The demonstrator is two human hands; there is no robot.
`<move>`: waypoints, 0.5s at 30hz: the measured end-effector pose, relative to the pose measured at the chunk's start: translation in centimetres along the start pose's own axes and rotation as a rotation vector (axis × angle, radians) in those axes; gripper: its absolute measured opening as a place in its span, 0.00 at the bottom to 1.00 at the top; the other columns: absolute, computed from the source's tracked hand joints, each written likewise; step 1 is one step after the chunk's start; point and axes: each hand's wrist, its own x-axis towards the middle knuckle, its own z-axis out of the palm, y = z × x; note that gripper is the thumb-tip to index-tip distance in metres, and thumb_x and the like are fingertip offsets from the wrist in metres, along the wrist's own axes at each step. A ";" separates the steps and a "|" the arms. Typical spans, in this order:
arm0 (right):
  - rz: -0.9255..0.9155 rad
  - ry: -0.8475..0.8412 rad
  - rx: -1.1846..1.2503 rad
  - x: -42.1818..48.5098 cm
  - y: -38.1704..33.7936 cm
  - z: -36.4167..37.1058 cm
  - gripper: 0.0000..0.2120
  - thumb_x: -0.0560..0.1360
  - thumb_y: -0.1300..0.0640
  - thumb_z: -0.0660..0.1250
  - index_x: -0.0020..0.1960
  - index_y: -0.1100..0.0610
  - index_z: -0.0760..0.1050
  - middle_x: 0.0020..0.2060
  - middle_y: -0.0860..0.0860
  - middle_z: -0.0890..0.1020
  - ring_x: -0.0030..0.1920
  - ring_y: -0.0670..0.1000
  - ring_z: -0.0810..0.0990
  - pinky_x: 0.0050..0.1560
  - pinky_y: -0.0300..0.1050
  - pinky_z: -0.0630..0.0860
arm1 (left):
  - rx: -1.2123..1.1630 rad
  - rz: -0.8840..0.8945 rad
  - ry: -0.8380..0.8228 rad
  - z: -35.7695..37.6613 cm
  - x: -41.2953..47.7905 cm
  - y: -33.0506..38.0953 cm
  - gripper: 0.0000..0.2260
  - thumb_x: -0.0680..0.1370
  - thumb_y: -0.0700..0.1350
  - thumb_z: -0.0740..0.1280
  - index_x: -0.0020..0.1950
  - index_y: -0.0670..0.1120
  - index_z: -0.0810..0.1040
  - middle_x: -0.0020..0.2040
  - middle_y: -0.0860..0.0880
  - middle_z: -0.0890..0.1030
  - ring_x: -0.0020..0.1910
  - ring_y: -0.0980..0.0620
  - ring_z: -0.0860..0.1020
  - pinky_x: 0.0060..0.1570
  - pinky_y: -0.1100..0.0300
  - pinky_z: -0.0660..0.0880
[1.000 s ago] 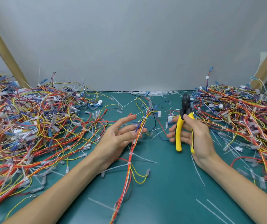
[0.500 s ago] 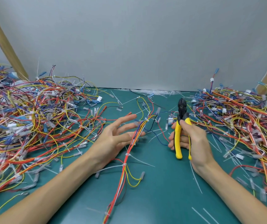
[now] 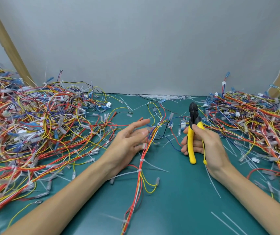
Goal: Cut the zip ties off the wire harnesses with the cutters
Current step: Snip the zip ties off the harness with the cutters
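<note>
A long wire harness [image 3: 140, 168] of red, orange and yellow wires runs down the middle of the green mat, bound by white zip ties [image 3: 142, 160] at several spots. My left hand [image 3: 127, 143] lies palm up beside it, fingers spread and straight, their tips touching the wires. My right hand [image 3: 207, 146] grips the yellow-handled cutters [image 3: 194, 133] upright, black jaws pointing away and closed, to the right of the harness and apart from it.
A big tangle of harnesses [image 3: 34, 129] fills the left of the mat [image 3: 178, 200], another tangle of harnesses [image 3: 257, 126] fills the right. Cut zip tie strips [image 3: 163, 96] lie along the back edge and scattered on the mat. Wooden posts [image 3: 5, 41] lean against the grey wall.
The view has tilted up slightly, so everything sits lower in frame. Both hands keep nearly the same pose; the cutters stay upright in my right hand.
</note>
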 end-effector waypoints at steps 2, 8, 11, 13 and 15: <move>-0.001 0.001 -0.001 0.0 0.0 0.0 0.16 0.81 0.52 0.61 0.49 0.65 0.77 0.33 0.61 0.81 0.30 0.59 0.81 0.29 0.46 0.78 | 0.034 0.008 -0.015 -0.1 0.0 -0.1 0.22 0.71 0.38 0.70 0.65 0.47 0.77 0.55 0.48 0.83 0.52 0.54 0.81 0.50 0.64 0.78; -0.004 0.004 -0.002 0.0 0.1 -0.1 0.15 0.81 0.52 0.61 0.48 0.64 0.78 0.33 0.61 0.81 0.30 0.59 0.81 0.29 0.46 0.78 | 0.036 0.021 -0.010 -0.1 0.1 -0.2 0.24 0.69 0.36 0.69 0.66 0.45 0.75 0.55 0.48 0.84 0.49 0.55 0.82 0.46 0.65 0.77; -0.006 0.007 0.000 0.1 0.2 -0.1 0.15 0.81 0.52 0.61 0.48 0.63 0.78 0.33 0.61 0.81 0.30 0.59 0.81 0.29 0.46 0.78 | -0.014 0.012 0.000 0.1 0.1 -0.1 0.25 0.68 0.34 0.69 0.66 0.41 0.75 0.57 0.44 0.83 0.45 0.50 0.83 0.45 0.63 0.79; -0.006 0.011 0.001 0.1 0.2 -0.1 0.15 0.81 0.52 0.61 0.48 0.64 0.78 0.33 0.61 0.81 0.30 0.59 0.81 0.29 0.46 0.78 | -0.039 -0.007 -0.002 0.1 0.0 0.0 0.26 0.68 0.32 0.67 0.67 0.39 0.74 0.57 0.42 0.83 0.47 0.47 0.84 0.45 0.61 0.79; -0.007 0.011 0.001 0.1 0.2 -0.1 0.15 0.81 0.52 0.61 0.48 0.64 0.78 0.33 0.61 0.81 0.30 0.59 0.81 0.29 0.47 0.78 | -0.062 -0.023 -0.009 0.0 0.1 0.0 0.25 0.70 0.29 0.66 0.67 0.40 0.74 0.57 0.40 0.82 0.51 0.42 0.84 0.45 0.60 0.80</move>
